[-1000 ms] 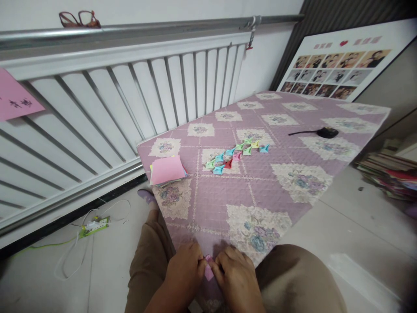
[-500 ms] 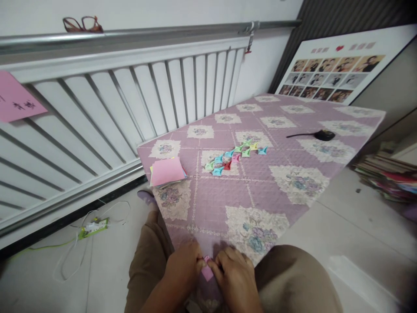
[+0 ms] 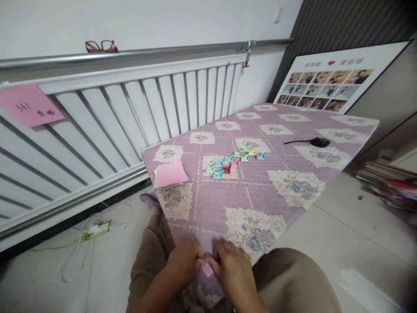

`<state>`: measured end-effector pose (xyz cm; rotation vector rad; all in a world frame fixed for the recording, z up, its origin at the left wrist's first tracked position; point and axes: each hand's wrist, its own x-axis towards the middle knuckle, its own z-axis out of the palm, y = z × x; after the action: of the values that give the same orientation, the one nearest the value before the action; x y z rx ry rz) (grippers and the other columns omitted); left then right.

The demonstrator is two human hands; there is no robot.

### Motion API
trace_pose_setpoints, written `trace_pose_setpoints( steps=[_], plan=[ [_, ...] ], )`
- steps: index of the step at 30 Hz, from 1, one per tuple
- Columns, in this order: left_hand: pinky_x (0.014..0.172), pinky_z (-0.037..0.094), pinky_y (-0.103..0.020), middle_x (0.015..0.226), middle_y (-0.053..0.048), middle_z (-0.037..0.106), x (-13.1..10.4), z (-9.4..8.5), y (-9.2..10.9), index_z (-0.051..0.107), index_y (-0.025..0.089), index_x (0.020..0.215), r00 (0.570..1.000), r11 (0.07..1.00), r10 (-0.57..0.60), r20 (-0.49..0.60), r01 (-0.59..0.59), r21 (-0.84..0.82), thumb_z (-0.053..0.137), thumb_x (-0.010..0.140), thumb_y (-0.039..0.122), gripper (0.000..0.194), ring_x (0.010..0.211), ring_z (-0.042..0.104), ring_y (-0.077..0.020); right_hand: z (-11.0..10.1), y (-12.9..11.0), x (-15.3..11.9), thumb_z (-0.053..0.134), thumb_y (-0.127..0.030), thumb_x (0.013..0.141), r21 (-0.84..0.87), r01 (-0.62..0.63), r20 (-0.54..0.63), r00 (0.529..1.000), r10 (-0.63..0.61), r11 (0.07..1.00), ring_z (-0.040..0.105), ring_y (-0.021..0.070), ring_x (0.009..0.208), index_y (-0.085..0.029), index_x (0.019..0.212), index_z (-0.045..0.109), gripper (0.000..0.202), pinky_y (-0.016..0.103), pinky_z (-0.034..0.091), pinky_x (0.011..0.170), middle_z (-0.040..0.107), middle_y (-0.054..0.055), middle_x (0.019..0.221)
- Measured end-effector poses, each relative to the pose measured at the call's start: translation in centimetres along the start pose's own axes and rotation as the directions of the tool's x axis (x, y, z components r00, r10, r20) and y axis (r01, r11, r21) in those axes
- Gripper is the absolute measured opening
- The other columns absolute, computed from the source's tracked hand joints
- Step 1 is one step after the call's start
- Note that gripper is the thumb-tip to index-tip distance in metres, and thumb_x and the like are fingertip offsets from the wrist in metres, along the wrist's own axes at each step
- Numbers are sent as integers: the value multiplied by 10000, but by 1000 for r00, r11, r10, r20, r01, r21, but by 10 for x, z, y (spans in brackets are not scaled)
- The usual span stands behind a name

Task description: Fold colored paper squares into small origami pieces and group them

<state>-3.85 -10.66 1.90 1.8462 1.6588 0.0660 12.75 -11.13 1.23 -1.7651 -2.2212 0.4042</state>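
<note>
we look higher now: the white switch (image 3: 278, 14) on the pale wall (image 3: 195, 26) comes into clear view, and more of the pink handwritten paper note (image 3: 31, 105) shows.

The tablecloth (image 3: 221, 198) is dull cloth with little bumps. At its near end, your left hand (image 3: 186, 261) and right hand (image 3: 233, 265) hold a slip (image 3: 207, 270) of smooth pink paper. The small shapes (image 3: 235, 162) on the tablecloth are folded paper, and the stack (image 3: 170, 174) at its left edge is flat, dull paper. Behind the tablecloth, you see a pipe (image 3: 182, 50) of shiny grey metal. Left of it, the power strip (image 3: 97, 231) looks like smooth plastic. Right of it, the floor (image 3: 329, 230) is smooth and a bit shiny.
</note>
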Motion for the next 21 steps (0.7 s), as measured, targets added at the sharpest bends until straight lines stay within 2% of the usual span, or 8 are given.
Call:
trace_pose_setpoints(
  steps=[4, 8, 14, 18, 21],
  plan=[
    [716, 362, -286, 879, -15, 636, 2, 0, 0, 574, 203, 800, 1000, 1000, 3, 31, -3, 6, 569, 757, 229, 51, 830, 556, -191, -4, -1, 6, 686, -340, 780, -11, -3, 53, 999, 4, 1000, 581, 205, 769, -231, 672, 581, 185, 328, 274, 695, 649, 1, 774],
    [720, 370, -285, 875, -10, 637, 2, -3, 1, 578, 206, 812, 998, 1000, -3, 58, 3, 7, 573, 763, 235, 58, 831, 556, -188, 2, 1, 6, 702, -309, 769, 40, 17, 25, 1000, -18, 999, 573, 199, 771, -232, 672, 577, 176, 328, 268, 702, 636, -12, 742],
    [735, 376, -265, 863, 6, 619, -6, 6, -2, 580, 207, 824, 996, 998, 41, -74, -44, -35, 515, 777, 181, 84, 821, 536, -159, 14, 10, -7, 649, -234, 817, 188, 163, -98, 984, -147, 968, 553, 170, 810, -253, 763, 602, 74, 328, 285, 767, 625, -30, 787],
    [779, 390, -255, 884, 6, 600, -12, 16, -5, 595, 211, 826, 981, 991, 111, -156, -121, -57, 488, 803, 145, 128, 851, 538, -147, 10, 16, -10, 593, -221, 862, 225, 280, -63, 960, -273, 933, 559, 163, 834, -286, 828, 640, 88, 330, 302, 792, 647, -29, 836],
    [796, 405, -262, 921, -11, 599, -16, 21, -6, 617, 213, 863, 971, 990, 136, -195, -141, -12, 470, 840, 141, 165, 881, 542, -156, 5, 19, -10, 588, -210, 865, 248, 320, -35, 946, -322, 914, 566, 165, 861, -298, 923, 658, 126, 332, 318, 800, 660, -14, 880]
  ],
)
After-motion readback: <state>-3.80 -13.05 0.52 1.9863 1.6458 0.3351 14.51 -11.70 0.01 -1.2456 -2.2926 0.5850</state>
